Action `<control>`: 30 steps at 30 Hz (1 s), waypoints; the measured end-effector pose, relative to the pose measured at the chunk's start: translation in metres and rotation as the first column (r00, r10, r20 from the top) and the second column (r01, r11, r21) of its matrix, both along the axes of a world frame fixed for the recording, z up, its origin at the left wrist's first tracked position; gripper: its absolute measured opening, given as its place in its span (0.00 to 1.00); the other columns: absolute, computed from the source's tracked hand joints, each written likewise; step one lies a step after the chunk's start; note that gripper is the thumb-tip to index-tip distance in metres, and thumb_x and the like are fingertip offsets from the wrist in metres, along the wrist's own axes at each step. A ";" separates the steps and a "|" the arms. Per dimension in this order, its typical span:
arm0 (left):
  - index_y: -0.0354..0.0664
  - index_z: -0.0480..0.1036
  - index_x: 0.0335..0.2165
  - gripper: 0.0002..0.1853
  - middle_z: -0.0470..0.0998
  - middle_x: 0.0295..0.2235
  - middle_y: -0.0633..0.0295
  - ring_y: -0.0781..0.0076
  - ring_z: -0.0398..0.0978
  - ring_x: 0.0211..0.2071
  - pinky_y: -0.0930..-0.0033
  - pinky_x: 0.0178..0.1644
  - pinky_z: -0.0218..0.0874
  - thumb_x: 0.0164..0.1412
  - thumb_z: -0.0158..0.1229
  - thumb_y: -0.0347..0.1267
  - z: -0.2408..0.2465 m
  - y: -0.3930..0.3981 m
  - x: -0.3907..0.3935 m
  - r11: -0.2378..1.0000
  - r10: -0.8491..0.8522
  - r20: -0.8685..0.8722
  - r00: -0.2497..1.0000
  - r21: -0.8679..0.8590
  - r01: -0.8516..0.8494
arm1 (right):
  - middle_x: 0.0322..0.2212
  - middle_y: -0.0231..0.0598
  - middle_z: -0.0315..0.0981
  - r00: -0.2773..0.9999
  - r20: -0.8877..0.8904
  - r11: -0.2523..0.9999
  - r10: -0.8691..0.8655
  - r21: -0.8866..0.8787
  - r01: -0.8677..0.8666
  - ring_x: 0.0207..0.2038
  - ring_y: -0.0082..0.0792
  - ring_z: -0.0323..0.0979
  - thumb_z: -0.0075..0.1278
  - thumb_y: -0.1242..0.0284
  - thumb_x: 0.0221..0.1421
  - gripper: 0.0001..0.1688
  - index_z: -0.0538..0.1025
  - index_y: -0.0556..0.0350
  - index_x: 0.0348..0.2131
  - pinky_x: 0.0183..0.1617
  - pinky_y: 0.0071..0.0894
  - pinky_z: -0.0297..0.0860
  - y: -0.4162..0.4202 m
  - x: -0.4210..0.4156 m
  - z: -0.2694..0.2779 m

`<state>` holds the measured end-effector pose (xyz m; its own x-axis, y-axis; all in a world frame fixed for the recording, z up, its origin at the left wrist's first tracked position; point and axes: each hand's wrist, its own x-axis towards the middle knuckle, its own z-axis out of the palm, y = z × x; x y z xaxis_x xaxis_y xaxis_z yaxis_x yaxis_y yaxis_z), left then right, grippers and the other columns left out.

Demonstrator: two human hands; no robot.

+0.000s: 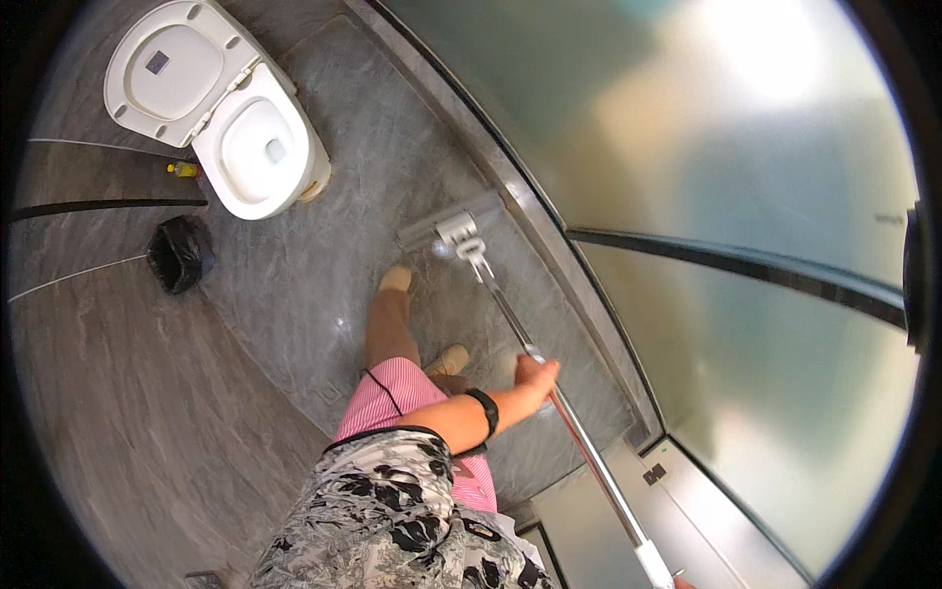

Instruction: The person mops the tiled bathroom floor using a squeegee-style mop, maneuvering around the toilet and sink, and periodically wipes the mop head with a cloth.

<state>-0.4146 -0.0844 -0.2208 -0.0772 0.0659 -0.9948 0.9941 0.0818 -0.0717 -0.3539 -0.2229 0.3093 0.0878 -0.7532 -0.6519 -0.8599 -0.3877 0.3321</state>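
My left hand [537,377], with a black band on its wrist, is closed around the metal pole [600,471] of a long-handled floor squeegee or flat mop. A small part of my right hand [684,584] shows at the bottom edge, at the pole's white upper grip [653,563]; the rest is out of view. The wide, blurred head [450,221] lies on the grey floor [353,184], just ahead of my feet, with a white swivel joint [469,247] linking it to the pole.
A white toilet [257,154] stands upper left with its lid and seat raised. Near it are a yellow bottle [182,169] and a bin with a black bag [179,254]. A raised stone sill [515,191] and frosted glass panels [706,162] run along the right. A grey wall is at left.
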 end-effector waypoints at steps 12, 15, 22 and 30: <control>0.31 0.66 0.34 0.19 0.74 0.29 0.49 0.60 0.75 0.31 0.57 0.31 0.69 0.43 0.61 0.31 -0.040 0.045 0.011 0.986 0.168 0.024 0.985 0.011 -0.168 | 0.23 0.36 0.70 0.973 0.153 0.939 0.171 0.273 -0.208 0.26 0.24 0.63 0.55 0.76 0.45 0.20 0.73 0.70 0.40 0.31 0.23 0.63 -0.038 -0.093 -0.128; 0.35 0.66 0.32 0.11 0.73 0.27 0.53 0.56 0.74 0.24 0.56 0.23 0.69 0.46 0.55 0.26 -0.058 0.093 0.075 0.976 0.123 0.212 0.969 0.153 -0.157 | 0.24 0.37 0.73 0.939 0.318 0.860 0.129 0.435 -0.266 0.26 0.22 0.66 0.57 0.76 0.43 0.17 0.76 0.66 0.37 0.29 0.21 0.64 -0.018 -0.074 -0.208; 0.31 0.70 0.28 0.15 0.73 0.19 0.54 0.66 0.73 0.17 0.65 0.17 0.68 0.49 0.58 0.35 -0.111 0.187 0.122 0.941 -0.278 0.101 0.955 0.229 0.250 | 0.22 0.41 0.73 0.875 0.470 0.765 0.119 0.518 -0.382 0.21 0.23 0.67 0.59 0.79 0.41 0.22 0.75 0.57 0.41 0.24 0.21 0.63 0.027 -0.088 -0.246; 0.39 0.68 0.29 0.15 0.74 0.22 0.57 0.65 0.75 0.20 0.67 0.19 0.67 0.47 0.58 0.38 -0.033 0.054 -0.005 0.942 -0.113 -0.216 0.970 -0.334 0.036 | 0.21 0.39 0.73 0.979 0.200 0.999 0.031 0.014 -0.034 0.22 0.24 0.67 0.59 0.75 0.36 0.15 0.78 0.67 0.29 0.25 0.21 0.62 -0.060 -0.112 -0.097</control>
<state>-0.4200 -0.0304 -0.2535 -0.3121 -0.2438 -0.9183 0.9498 -0.0580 -0.3074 -0.4659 -0.2827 0.2118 0.2416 -0.7366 -0.6317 -0.8951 -0.4206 0.1481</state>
